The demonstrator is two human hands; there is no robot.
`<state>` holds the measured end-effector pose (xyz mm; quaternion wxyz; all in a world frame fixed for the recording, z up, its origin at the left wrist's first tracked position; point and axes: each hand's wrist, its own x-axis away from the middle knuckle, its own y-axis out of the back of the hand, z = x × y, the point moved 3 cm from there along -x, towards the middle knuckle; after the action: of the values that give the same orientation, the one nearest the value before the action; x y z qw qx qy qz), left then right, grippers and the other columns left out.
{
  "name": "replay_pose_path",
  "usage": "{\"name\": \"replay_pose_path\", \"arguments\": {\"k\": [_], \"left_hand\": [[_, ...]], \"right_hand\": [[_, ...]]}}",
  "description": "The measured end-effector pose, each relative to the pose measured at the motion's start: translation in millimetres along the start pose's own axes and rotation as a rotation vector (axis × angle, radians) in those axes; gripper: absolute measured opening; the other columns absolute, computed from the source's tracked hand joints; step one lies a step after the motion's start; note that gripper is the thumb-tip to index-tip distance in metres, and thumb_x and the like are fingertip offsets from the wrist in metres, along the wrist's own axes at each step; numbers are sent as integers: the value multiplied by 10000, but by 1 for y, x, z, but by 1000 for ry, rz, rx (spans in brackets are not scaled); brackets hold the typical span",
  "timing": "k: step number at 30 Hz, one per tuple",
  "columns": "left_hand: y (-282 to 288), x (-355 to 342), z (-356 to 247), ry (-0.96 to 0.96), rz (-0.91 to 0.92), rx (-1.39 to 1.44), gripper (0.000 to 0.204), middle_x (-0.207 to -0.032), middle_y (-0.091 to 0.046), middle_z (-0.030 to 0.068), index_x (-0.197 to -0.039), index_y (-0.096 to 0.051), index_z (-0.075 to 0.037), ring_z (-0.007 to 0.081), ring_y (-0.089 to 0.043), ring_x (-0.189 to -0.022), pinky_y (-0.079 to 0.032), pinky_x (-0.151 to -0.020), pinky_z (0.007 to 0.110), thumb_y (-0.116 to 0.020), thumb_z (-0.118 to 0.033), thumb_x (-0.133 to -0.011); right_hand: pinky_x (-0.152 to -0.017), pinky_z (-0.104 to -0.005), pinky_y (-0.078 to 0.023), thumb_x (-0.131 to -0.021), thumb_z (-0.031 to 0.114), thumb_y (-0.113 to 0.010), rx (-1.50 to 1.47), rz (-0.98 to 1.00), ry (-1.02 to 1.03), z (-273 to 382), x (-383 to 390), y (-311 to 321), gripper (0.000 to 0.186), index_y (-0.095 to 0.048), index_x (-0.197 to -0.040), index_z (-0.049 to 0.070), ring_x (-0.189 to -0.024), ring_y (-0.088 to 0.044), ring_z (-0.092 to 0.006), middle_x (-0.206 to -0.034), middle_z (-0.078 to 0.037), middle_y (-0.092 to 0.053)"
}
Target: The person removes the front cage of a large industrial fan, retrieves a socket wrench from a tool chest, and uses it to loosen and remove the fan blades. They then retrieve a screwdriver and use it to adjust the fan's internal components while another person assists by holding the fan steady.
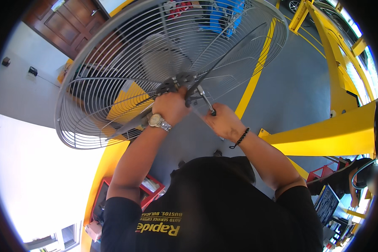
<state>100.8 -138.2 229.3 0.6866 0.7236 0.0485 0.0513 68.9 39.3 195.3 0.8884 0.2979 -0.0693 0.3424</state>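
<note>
A large grey fan with a round wire cage (86, 46) fills the upper middle, its grey blades (233, 52) spread around a dark hub (185, 80). Wearing a metal watch, my left hand (171, 107) is closed at the hub, by the root of a blade; its fingertips are partly hidden. My right hand (224, 122), with a black braided bracelet, is closed around a socket wrench (206, 100). The chrome shaft of this wrench runs from my fingers up to the hub, and a dark piece shows at my fingertips.
Yellow lift posts and beams (323, 132) stand on the right. A red cart (153, 191) is at lower left, close to my left arm. Beyond the cage are a blue object (224, 17) and a brown door (67, 23). Another person's arm (353, 185) shows at far right.
</note>
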Motion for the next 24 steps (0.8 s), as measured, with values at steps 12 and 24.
{"name": "replay_pose_path", "arguments": {"k": [12, 24], "left_hand": [[-17, -6, 14, -82, -7, 212, 523, -789, -693, 146, -1211, -533, -143, 333, -688, -753, -551, -659, 459, -675, -373, -764], [-16, -6, 12, -135, -30, 268, 505, -813, -692, 170, -1167, -554, -90, 344, -684, -766, -550, -677, 448, -693, -362, -765]], "right_hand": [[-621, -481, -491, -843, 163, -560, 193, -458, 204, -41, -7, -39, 334, -512, -1136, 10, -659, -610, -401, -708, -210, -608], [-642, -296, -496, -863, 127, -592, 12, -230, 185, -34, -2, -11, 427, -509, -1264, 7, -663, -624, -180, -818, -140, -633]]}}
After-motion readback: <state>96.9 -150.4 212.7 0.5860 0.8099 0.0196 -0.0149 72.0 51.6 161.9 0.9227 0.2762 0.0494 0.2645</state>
